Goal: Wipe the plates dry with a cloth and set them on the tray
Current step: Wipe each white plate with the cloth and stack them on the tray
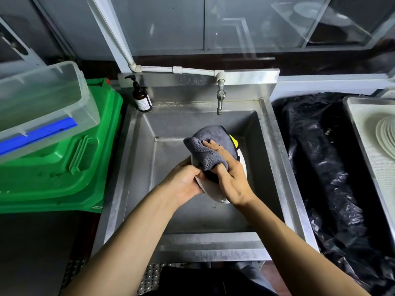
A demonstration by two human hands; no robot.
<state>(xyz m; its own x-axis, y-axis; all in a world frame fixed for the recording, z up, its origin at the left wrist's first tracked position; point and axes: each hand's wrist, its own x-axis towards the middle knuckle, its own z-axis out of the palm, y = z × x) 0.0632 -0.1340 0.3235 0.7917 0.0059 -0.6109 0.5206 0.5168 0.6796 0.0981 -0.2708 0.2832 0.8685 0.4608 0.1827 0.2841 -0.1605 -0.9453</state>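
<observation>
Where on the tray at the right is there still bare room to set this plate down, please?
The tray is bare along its near-left part, between its left rim and the stacked plates. It is crowded at the right edge, where those plates sit. The left hand holds the plate over the sink; the right hand presses the cloth.

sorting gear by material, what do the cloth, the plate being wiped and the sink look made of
Cloth: grey plush fabric, likely microfibre, going by its fuzzy nap and soft folds.
Plate: white, smooth and glossy, probably glazed ceramic, though melamine is possible.
Sink: brushed stainless steel, judging by its dull grey sheen and folded sheet edges.
</observation>
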